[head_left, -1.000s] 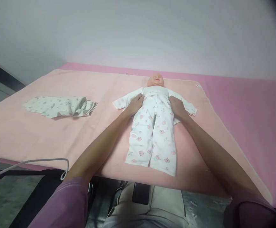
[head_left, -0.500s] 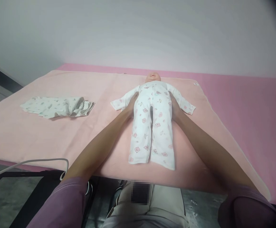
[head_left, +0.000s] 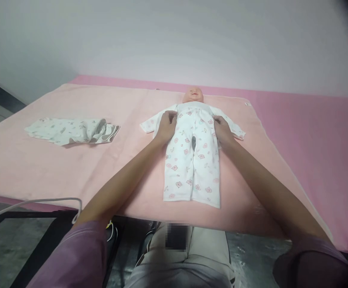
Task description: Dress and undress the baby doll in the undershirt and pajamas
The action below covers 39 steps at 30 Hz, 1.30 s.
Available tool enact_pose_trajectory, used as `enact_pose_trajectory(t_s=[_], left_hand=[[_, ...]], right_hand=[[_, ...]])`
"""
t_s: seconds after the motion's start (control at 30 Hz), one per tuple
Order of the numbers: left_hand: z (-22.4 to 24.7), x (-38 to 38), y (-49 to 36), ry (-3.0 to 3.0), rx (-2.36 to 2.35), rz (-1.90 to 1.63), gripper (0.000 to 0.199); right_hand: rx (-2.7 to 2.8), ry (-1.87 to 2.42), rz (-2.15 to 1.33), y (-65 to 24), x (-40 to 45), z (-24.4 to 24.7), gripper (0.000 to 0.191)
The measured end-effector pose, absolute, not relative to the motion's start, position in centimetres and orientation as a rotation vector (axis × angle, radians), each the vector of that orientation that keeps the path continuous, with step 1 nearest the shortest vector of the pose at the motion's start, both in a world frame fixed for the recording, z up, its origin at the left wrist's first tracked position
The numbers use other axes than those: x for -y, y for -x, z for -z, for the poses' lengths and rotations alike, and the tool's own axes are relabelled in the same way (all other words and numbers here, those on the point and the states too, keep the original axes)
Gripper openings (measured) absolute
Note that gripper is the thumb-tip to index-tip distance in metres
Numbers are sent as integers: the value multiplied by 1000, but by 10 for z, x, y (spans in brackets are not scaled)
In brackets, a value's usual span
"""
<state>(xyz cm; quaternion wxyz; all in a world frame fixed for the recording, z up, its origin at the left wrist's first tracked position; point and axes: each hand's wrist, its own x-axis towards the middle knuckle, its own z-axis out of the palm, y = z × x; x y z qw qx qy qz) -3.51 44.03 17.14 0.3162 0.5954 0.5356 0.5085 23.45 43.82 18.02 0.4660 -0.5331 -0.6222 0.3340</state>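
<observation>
A baby doll (head_left: 193,95) lies on its back, head toward the wall, in a white long-sleeved top (head_left: 164,115) with its arms spread. White baby pants (head_left: 203,158) with pink animal prints cover its lower body, legs toward me, with the waistband high on the torso. At the left side of the waist, my left hand (head_left: 167,126) is closed, pinching the pants' edge. My right hand (head_left: 222,129) grips the opposite side of the waist with its fingers closed. The doll's legs are hidden inside the pants.
A folded white printed garment (head_left: 72,131) lies on the pink blanket (head_left: 108,160) at the left. A white cable (head_left: 42,200) loops near the front left edge. Behind the table stands a pale wall (head_left: 174,44).
My hands have shifted to the upper sides of the pants, with fingers now curled on the edges. The waistband sits flatter, and more of the doll's face shows.
</observation>
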Motion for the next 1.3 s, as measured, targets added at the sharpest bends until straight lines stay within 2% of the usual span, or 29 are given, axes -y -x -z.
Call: enact_pose_trajectory(t_s=[0.07, 0.17, 0.27, 0.4, 0.57, 0.67, 0.87, 1.03, 1.17, 1.3], left_hand=[[-172, -410, 55, -1859, -1450, -1179, 28], [-171, -365, 84, -2255, -1358, -858, 40], [-169, -345, 96, -2418, -1280, -695, 44], [-172, -352, 88, -2525, -1297, -655, 29], [-179, -352, 89, -2638, -1348, -634, 18], [-186, -339, 104, -2606, -1417, -632, 15], [-207, -263, 104, -2467, -1463, -730, 24], [-196, -182, 67, -2481, -1446, -607, 40], [-188, -165, 57, -2536, -1522, -569, 11], [-197, -161, 62, -2422, -1564, -756, 5]], right_hand=[[1586, 1330, -701, -253, -407, -182, 36], [2029, 1235, -490, -282, -362, -179, 30], [2353, 1093, -314, -297, -345, -169, 25], [2443, 1059, -230, -305, -359, -163, 17], [2436, 1018, -474, -330, -363, -174, 22], [2415, 1076, -482, -339, -346, -186, 22], [2292, 1244, -303, -304, -251, -216, 19], [2521, 1060, -230, -270, -173, -200, 20], [2476, 1126, -158, -265, -169, -176, 13], [2412, 1146, -221, -272, -174, -186, 16]])
